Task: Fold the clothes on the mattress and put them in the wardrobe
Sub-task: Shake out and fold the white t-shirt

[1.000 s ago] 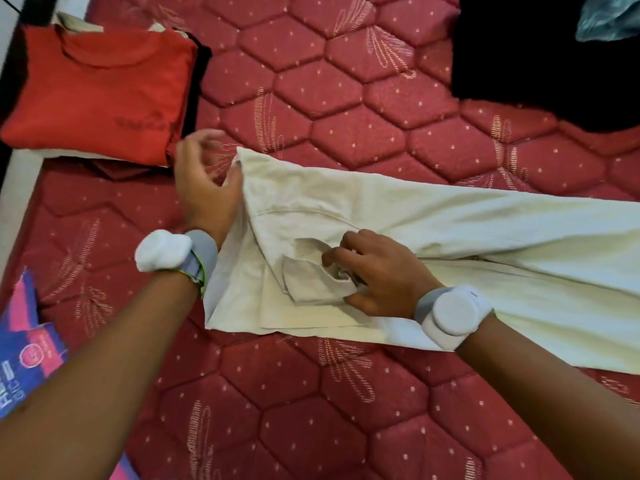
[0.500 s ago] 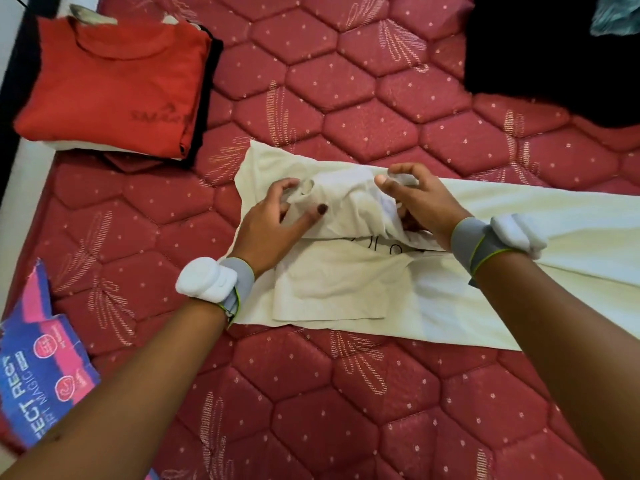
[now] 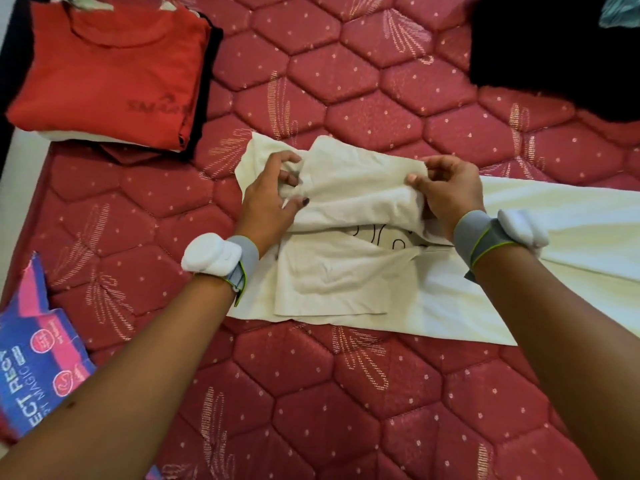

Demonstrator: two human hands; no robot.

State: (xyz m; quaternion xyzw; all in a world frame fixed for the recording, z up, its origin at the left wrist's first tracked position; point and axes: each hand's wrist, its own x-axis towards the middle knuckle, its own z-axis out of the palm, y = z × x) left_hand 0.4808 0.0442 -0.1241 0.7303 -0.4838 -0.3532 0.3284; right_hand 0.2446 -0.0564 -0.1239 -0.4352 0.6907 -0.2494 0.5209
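A cream garment lies across the red quilted mattress, stretching off to the right. Its left end is bunched up, with a black printed mark showing under a raised fold. My left hand pinches the left side of that fold between thumb and fingers. My right hand pinches the fold's right corner. A folded red T-shirt tops a small stack of folded clothes at the far left. The wardrobe is out of view.
A black garment lies heaped at the far right, with a bit of teal fabric at the corner. A blue and pink printed label hangs at the mattress's near-left edge. Pale floor shows along the left side.
My left hand came in from the garment's far-left edge and my right hand moved up from the pocket area. Both now pinch a raised fold at the left end.
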